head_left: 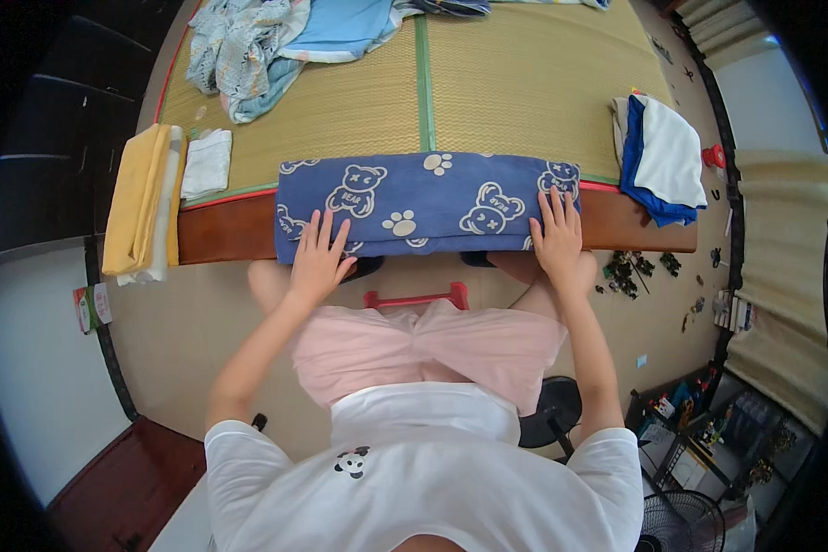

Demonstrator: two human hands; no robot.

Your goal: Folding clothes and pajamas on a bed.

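A folded blue cloth (pixel 400 200) with pale bear and paw prints lies in a long flat strip across the edge of a woven bed mat (pixel 345 117). Its near side overhangs the wooden bed rail (pixel 224 233). My left hand (pixel 319 257) rests on the cloth's near left part, fingers spread. Near the right end, my right hand (pixel 559 231) lies flat on it, fingers pointing away from me. Neither hand grips the fabric.
Left of the cloth sit a folded yellow cloth (pixel 134 200) and a small white cloth (pixel 207 164). Folded white and blue garments (pixel 669 155) hang over the right edge. Crumpled clothes (pixel 238 52) lie at the back left. Below is a red bar (pixel 417 299); a fan (pixel 683 521) stands lower right.
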